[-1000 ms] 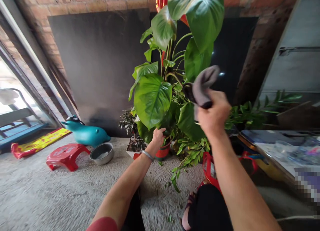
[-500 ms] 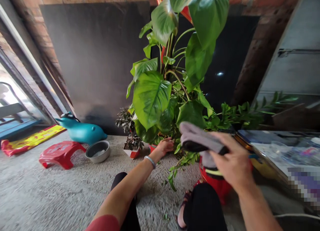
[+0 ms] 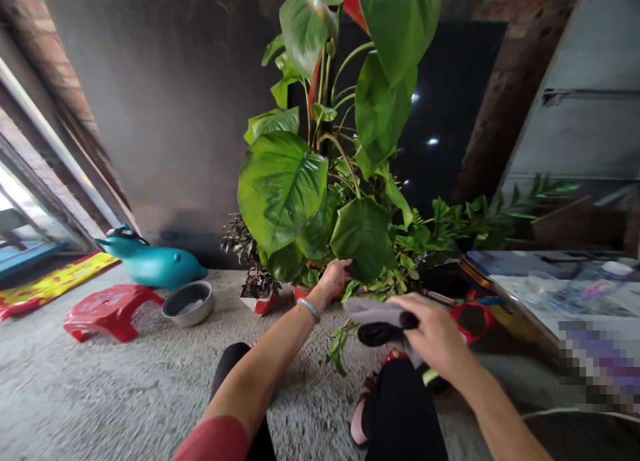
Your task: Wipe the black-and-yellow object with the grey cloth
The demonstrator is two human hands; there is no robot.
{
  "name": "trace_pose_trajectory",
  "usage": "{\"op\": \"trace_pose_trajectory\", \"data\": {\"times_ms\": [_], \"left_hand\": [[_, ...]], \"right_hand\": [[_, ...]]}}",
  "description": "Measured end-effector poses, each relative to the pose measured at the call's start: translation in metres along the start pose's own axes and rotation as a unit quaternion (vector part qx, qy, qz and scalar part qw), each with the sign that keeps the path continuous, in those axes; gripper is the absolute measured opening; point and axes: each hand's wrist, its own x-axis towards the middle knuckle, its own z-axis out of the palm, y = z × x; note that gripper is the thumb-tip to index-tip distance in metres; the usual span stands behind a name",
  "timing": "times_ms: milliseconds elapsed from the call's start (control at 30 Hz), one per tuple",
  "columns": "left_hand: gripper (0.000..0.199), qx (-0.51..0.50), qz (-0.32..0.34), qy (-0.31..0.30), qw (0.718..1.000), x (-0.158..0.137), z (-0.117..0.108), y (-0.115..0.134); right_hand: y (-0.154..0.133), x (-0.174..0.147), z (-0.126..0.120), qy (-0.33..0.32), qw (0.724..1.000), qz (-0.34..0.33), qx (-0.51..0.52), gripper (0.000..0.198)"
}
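A tall potted plant with broad green leaves (image 3: 283,188) stands in front of me. My left hand (image 3: 334,280), with a bracelet at the wrist, is at the lower edge of one large leaf (image 3: 364,242), its fingers closed on that edge. Part of the grip is hidden. My right hand (image 3: 435,331) holds a folded grey-and-black cloth (image 3: 373,321) in front of the lower foliage, apart from the leaf. A yellow-green strip hangs below that hand. Behind my left hand, a red pot (image 3: 301,292) is partly covered.
To the left are a red stool (image 3: 113,308), a metal bowl (image 3: 189,304), a teal animal toy (image 3: 155,258) and a small potted plant (image 3: 257,291). A cluttered table (image 3: 515,284) stands at right. A dark panel (image 3: 170,114) leans against the brick wall.
My left hand has risen to the leaf's lower edge, and the leaf now faces me more. My right hand has lowered with the cloth. The whole view has shifted slightly.
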Motion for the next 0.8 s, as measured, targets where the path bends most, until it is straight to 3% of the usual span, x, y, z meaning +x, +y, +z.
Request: {"op": "trace_pose_trajectory", "data": {"times_ms": [67,133,200,267,333,400,467,533,600,700,733,800], "left_hand": [[0.015,-0.006,-0.007,0.007,1.0,-0.008,-0.008,0.004],[0.019,-0.013,-0.014,0.024,1.0,-0.014,-0.009,0.006],[0.024,-0.016,-0.01,0.03,0.999,-0.018,-0.008,0.007],[0.027,-0.015,-0.003,0.026,1.0,-0.02,-0.006,0.009],[0.027,-0.016,0.006,0.022,1.0,-0.022,-0.009,0.014],[0.023,-0.017,0.013,0.028,0.999,-0.022,-0.016,0.021],[0.018,-0.012,0.017,0.042,0.999,-0.021,-0.025,0.026],[0.011,0.003,0.021,0.059,0.998,-0.019,-0.031,0.028],[0.008,0.017,0.03,0.077,0.996,-0.017,-0.031,0.024],[0.01,0.014,0.038,0.082,0.996,-0.014,-0.02,0.012],[0.011,0.01,0.037,0.079,0.996,-0.014,-0.014,0.007],[0.013,0.001,0.029,0.061,0.998,-0.013,-0.006,0.0]], "right_hand": [[0.0,0.011,-0.031,0.139,0.99,-0.021,0.004,0.05],[-0.001,0.046,-0.055,0.29,0.956,-0.028,-0.027,0.04],[-0.001,0.087,-0.058,0.361,0.93,-0.01,-0.067,0.035],[0.0,0.112,-0.037,0.32,0.942,0.035,-0.092,0.038],[0.003,0.108,0.001,0.21,0.968,0.089,-0.101,0.043],[0.008,0.075,0.039,0.109,0.981,0.126,-0.095,0.046],[0.015,0.032,0.06,0.058,0.987,0.13,-0.077,0.048],[0.022,0.002,0.056,0.073,0.991,0.1,-0.047,0.051],[0.025,0.002,0.031,0.15,0.986,0.061,-0.025,0.05],[0.02,0.057,-0.011,0.289,0.956,0.041,-0.042,0.043],[0.016,0.08,-0.018,0.309,0.948,0.048,-0.059,0.042],[0.004,0.115,-0.012,0.274,0.955,0.064,-0.091,0.042]]}}
